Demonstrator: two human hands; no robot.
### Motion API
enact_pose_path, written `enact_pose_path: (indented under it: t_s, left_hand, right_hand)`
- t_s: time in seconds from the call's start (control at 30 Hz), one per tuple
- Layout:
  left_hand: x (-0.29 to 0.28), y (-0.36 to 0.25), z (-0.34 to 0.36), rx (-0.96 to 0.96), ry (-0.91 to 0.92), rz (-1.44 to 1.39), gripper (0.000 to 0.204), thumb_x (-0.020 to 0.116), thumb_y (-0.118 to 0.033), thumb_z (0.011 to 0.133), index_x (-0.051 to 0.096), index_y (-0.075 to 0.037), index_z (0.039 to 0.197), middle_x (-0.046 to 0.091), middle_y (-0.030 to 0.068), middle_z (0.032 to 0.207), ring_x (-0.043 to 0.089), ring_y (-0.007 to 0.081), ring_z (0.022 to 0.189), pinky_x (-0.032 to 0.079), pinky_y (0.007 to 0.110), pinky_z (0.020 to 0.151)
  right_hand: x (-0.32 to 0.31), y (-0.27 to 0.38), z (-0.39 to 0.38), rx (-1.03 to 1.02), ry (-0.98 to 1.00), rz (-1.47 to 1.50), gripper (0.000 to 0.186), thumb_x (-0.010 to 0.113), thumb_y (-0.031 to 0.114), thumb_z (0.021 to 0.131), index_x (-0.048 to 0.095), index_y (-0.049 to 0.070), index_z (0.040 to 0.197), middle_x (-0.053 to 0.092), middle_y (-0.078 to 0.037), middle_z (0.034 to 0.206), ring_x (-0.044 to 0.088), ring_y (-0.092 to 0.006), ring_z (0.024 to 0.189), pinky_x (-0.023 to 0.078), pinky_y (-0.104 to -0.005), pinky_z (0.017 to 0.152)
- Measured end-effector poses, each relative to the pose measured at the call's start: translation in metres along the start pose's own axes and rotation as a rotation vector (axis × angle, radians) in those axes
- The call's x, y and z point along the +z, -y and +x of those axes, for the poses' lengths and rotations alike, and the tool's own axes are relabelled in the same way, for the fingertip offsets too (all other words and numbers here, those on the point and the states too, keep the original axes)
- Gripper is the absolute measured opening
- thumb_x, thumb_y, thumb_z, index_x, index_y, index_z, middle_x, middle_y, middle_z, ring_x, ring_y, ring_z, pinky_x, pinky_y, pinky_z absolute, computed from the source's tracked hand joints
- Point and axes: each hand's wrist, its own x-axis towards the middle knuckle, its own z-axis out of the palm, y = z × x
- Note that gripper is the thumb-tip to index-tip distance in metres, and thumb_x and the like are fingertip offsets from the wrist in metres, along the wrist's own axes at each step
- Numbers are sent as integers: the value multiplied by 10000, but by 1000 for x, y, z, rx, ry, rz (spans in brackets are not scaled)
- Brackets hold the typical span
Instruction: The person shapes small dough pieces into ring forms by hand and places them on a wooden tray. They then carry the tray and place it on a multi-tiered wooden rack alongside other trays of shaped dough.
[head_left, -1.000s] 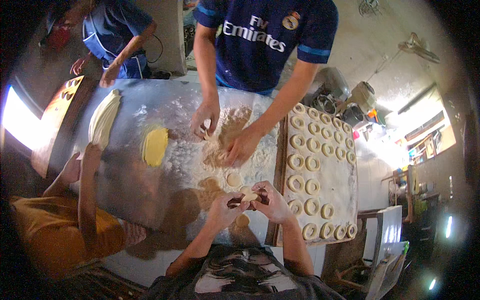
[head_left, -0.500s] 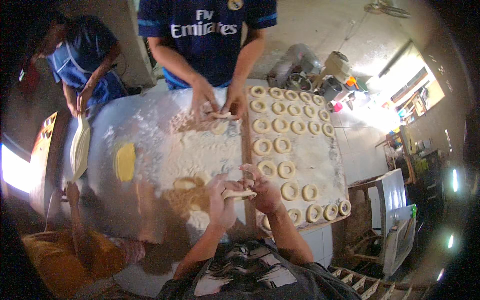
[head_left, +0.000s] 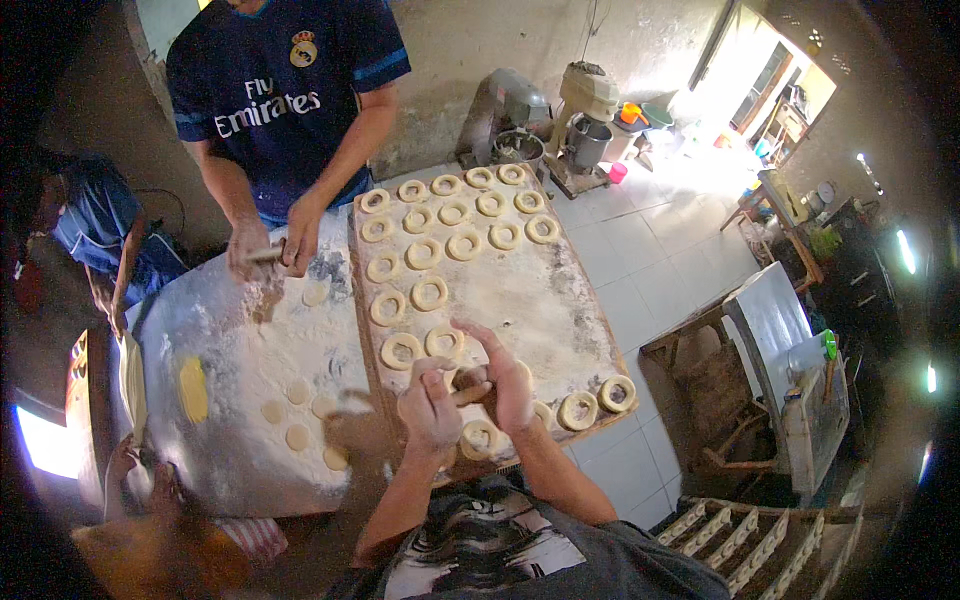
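Over the near part of a floured board [head_left: 560, 330], my left hand [head_left: 430, 412] and my right hand [head_left: 512, 388] hold one dough ring [head_left: 470, 394] between them. The ring is seen edge-on, its far side partly hidden by my fingers. My left fingers are curled on it; on the right the thumb side grips while the index finger stretches forward. Rows of pale dough rings [head_left: 464, 246] lie flat on the board, some of them partly covered by my hands. Left of the board, small dough discs [head_left: 297, 437] lie on the floured table [head_left: 230, 350].
Across the table a person in a dark jersey holds another piece of dough [head_left: 263, 255]. A yellow slab [head_left: 193, 390] lies at the table's left. Two more people handle a long dough strip [head_left: 131, 385] there. Mixers [head_left: 588, 125] stand by the wall, a wooden rack [head_left: 740, 545] at near right.
My view has turned rightward. Both my hands have carried the dough ring from the table's edge to over the board. The person opposite has lifted their dough off the table.
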Motion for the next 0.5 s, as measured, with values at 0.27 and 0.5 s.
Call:
enact_pose_path:
  t_s: [0.27,0.5]
  left_hand:
    - [75,-14,1,87,200,313,247,411,-235,1044,581,-61,997,614,166,710,648,300,621,499,363,599]
    - [108,-16,-2,0,393,366,231,430,-258,1036,580,-82,1044,663,161,803,667,403,745,507,460,659]
  right_hand:
    - [-69,24,-23,-369,-91,-1016,568,490,448,994,346,151,1456,596,-79,672,597,-215,625,498,-421,668]
    - [-115,41,-31,-224,-100,-612,373,408,271,1051,406,131,1397,528,-15,668,537,-133,611,453,-300,556]
